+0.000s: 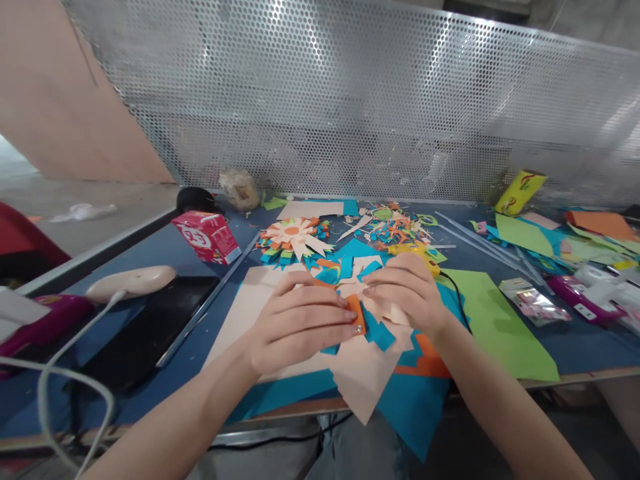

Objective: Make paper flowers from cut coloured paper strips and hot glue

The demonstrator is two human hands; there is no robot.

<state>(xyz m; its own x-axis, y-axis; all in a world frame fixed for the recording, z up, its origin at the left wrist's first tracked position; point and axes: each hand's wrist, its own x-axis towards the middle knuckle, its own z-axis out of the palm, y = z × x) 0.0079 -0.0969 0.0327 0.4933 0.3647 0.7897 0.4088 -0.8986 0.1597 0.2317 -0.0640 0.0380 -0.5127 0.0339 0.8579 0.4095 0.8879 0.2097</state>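
At the middle of the table, my left hand (297, 323) has its fingers closed around a small orange paper piece (357, 315). My right hand (413, 290) is just to the right, fingers curled together over pale pink paper; what its fingertips pinch is hidden. Blue paper pieces (381, 335) and a pale pink sheet (365, 377) lie beneath and between the hands. Behind them rests a layered paper rosette (293, 231) in pink, orange, green and blue. A yellow glue gun (415, 251) with a black cable lies behind my right hand.
A red box (207, 237), a black tablet (150, 330) and a white cable (45, 393) are on the left. Paper scraps (395, 227) are piled behind. On the right are green sheets (495, 320), clear sticks (483, 247) and a yellow box (520, 192). A perforated metal panel (350, 100) stands behind.
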